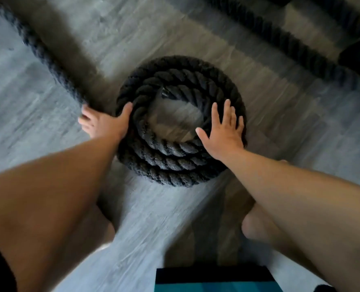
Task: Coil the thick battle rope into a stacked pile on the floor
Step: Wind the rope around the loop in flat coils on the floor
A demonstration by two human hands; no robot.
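A thick black battle rope lies coiled in a round pile (170,163) on the grey floor, with a hole in its middle and a taped end (166,93) at the inner far side. A loose length of the rope (42,51) runs from the coil's left side away to the far left. My left hand (106,123) grips the rope where this length joins the coil, thumb on the coil's top. My right hand (224,128) lies flat on the coil's right side, fingers spread.
Another stretch of black rope (297,43) lies across the floor at the upper right, next to a dark object (358,57) at the right edge. My bare knees (257,224) and teal shorts (215,280) are close below the coil.
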